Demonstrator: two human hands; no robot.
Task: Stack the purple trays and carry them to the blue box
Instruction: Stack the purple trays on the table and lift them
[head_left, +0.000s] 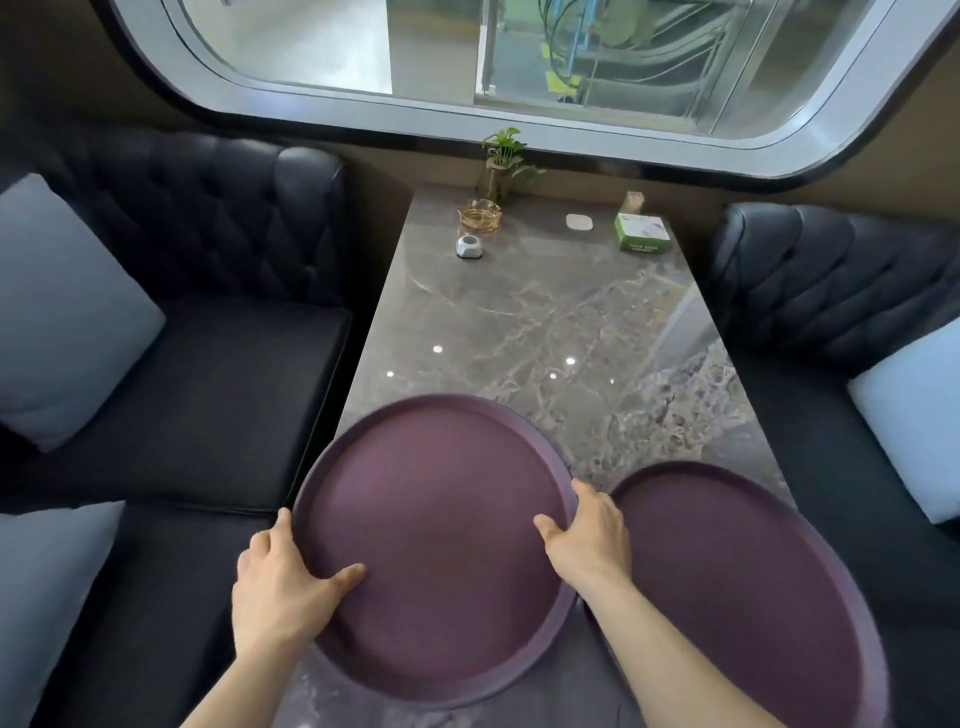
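Note:
Two round purple trays lie at the near end of a grey marble table (545, 312). The left tray (436, 499) hangs over the table's left edge, and both hands grip it. My left hand (280, 577) holds its left rim with the thumb on the inside. My right hand (587, 530) clasps its right rim, thumb inside too. The second tray (743, 587) sits to the right, close to the first, with my right forearm crossing its near left part. No blue box is in view.
At the table's far end stand a small plant (504, 156), an amber glass ashtray (479, 214), a small white call button (470, 246), a white coaster (580, 222) and a green tissue box (642, 233). Dark tufted sofas with pale cushions flank the table. A large window is behind.

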